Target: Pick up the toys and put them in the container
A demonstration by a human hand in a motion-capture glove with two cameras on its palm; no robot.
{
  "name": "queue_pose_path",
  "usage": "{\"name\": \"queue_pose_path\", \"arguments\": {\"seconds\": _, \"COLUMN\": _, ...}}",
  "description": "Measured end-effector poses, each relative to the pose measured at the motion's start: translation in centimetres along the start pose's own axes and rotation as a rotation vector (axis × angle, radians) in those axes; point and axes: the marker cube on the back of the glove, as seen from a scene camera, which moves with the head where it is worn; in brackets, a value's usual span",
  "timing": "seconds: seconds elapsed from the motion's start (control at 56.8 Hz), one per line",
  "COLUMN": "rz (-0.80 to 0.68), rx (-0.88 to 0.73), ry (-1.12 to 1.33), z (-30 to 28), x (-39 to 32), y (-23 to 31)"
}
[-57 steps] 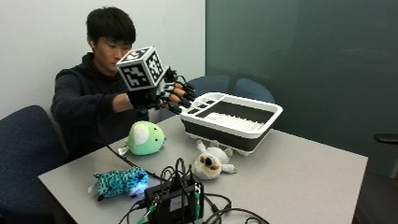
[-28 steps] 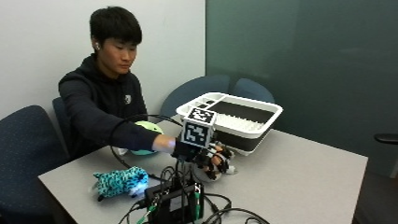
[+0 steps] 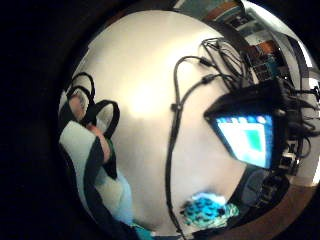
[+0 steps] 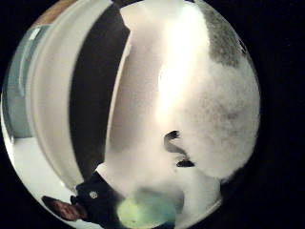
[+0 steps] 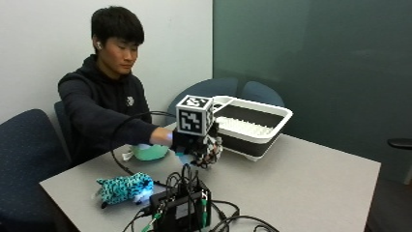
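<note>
While I sit behind the grey table (image 5: 309, 179), the things on it run from my side toward the container. Farthest left in the outside view lies the turquoise spotted plush toy (image 5: 125, 187), flat on the tabletop near the table's front edge; the little finger side palm view shows the same toy (image 3: 207, 210) lying beside a black cable. Just behind it, closer to my body, the pale green plush toy (image 5: 149, 152) rests on the table, partly hidden by my sleeve. In front of both stands a black device with a lit screen (image 5: 182, 208), with cables trailing from it.

My gloved right hand (image 5: 196, 145) is down over the white and grey plush toy (image 5: 211, 151), between the green toy and the container. The thumb side palm view is almost filled by that toy's white fur with a grey patch (image 4: 214, 95), so it sits right against my palm. My fingers appear curled round it, grasping it, though the glove hides most of them.

To the right stands the white dish-rack container (image 5: 254, 124) with its dark lower wall, just beside my hand.
</note>
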Motion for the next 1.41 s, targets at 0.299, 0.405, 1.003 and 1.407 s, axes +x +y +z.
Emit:
{"name": "queue_pose_path", "arguments": {"seconds": 0.299, "rz": -0.118, "rx": 0.249, "ry": -0.142, "z": -14.1, "x": -8.3, "y": 1.7}}
{"name": "queue_pose_path", "arguments": {"seconds": 0.405, "rz": -0.209, "rx": 0.340, "ry": -0.235, "z": -17.8, "x": -14.0, "y": 1.3}}
{"name": "queue_pose_path", "arguments": {"seconds": 1.003, "rz": -0.118, "rx": 0.183, "ry": -0.353, "z": -19.5, "x": -6.8, "y": 4.7}}
{"name": "queue_pose_path", "arguments": {"seconds": 1.407, "rz": 0.357, "rx": -0.174, "ry": -0.041, "z": -2.7, "x": 13.1, "y": 19.0}}
